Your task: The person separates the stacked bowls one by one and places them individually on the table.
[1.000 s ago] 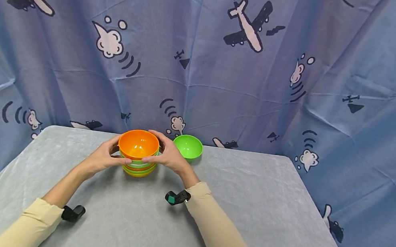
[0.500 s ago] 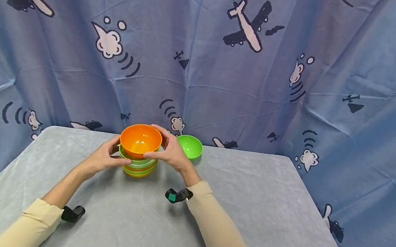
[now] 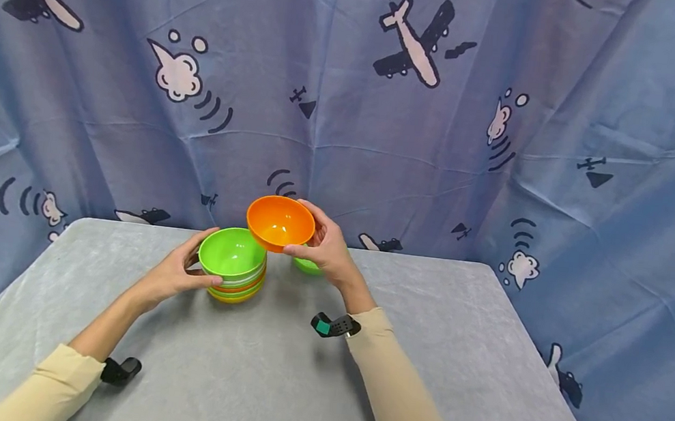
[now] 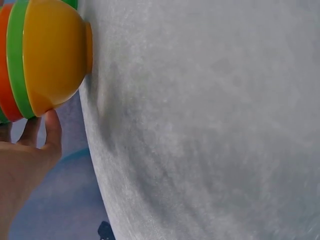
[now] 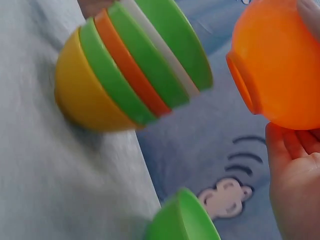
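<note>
Bowl (image 3: 279,223), orange, now lifted off the stack (image 3: 241,274), pinched between thumb and fingers of the right hand (image 3: 332,251); apparently freed, not yet set down. Left hand (image 3: 175,270), leftward, curls round the stack; green bowl (image 3: 308,268) partly hidden behind right grip.

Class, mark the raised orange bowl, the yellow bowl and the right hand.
Raised orange bowl (image 3: 279,225), head view, inner wall.
Yellow bowl (image 4: 56,55), left wrist view, outer side.
Right hand (image 3: 331,250), head view, middle.
</note>
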Available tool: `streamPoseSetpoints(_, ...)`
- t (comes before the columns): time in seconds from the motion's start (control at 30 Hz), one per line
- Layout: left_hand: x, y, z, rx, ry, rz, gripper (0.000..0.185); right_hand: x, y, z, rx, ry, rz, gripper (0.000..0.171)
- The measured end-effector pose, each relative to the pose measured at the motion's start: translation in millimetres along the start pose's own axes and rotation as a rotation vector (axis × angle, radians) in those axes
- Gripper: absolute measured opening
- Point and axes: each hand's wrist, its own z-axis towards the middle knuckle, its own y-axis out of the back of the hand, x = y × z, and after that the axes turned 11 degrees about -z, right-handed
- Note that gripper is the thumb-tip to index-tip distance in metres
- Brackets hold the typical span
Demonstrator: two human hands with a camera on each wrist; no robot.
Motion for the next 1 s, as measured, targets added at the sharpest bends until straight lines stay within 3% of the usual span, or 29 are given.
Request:
streamPoseSetpoints(0.5, 3.9, 3.3, 0.0, -0.033, 0.01, 0.01, 0.092, -14.5, 64.7, -32.8, -0.114, -0.108, -0.063, 0.078)
streamPoseSetpoints(1.0, 2.9, 2.2, 0.6, -0.021, 0.004, 0.018, 0.092, -39.3, 117.1, -61.0, -0.188, -0.191, -0.123, 0.084)
